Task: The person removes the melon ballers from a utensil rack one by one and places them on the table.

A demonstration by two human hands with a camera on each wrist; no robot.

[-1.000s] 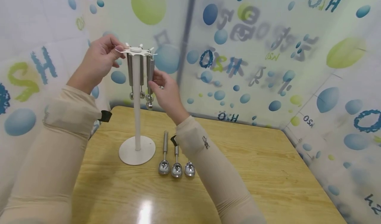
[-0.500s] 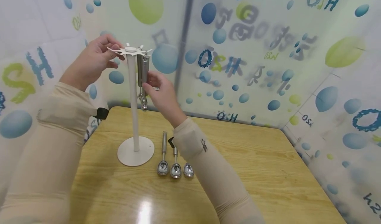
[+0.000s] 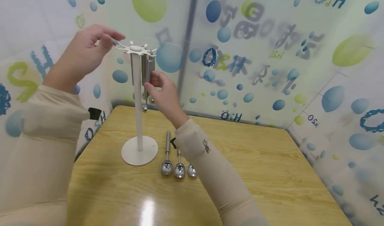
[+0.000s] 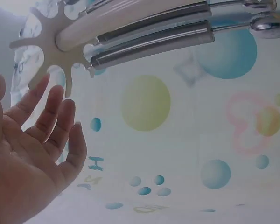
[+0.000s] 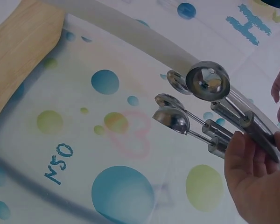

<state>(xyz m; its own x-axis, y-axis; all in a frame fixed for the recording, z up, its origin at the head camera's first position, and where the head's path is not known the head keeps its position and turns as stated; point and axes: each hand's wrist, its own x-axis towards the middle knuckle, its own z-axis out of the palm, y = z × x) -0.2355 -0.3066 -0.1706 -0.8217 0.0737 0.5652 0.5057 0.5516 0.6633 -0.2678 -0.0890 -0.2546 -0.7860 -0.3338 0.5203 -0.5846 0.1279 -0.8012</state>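
Observation:
A white stand with a hooked top (image 3: 136, 48) rises from its round base (image 3: 129, 157). Several steel scoops hang from the hooks, their round bowls pointing down. My right hand (image 3: 166, 94) pinches the handle of one hanging scoop (image 5: 208, 81) between thumb and fingers, on the right side of the post. My left hand (image 3: 87, 51) is at the left edge of the hooked top, fingers loosely extended. In the left wrist view the left fingertips lie close against one hook arm; whether they touch it I cannot tell. The right wrist view shows other scoop bowls (image 5: 170, 119) beside the held one.
Three steel scoops lie side by side on the wooden table (image 3: 255, 172), right of the base: a left scoop (image 3: 166, 167), a middle scoop (image 3: 179, 170) and a right scoop (image 3: 192, 170), partly behind the right sleeve. Patterned curtains (image 3: 270, 29) surround the table.
The hooked top has turned, shifting the hanging scoops around the post. My left hand has loosened from a hook arm and moved slightly up and left. My right hand stays at the scoop handle.

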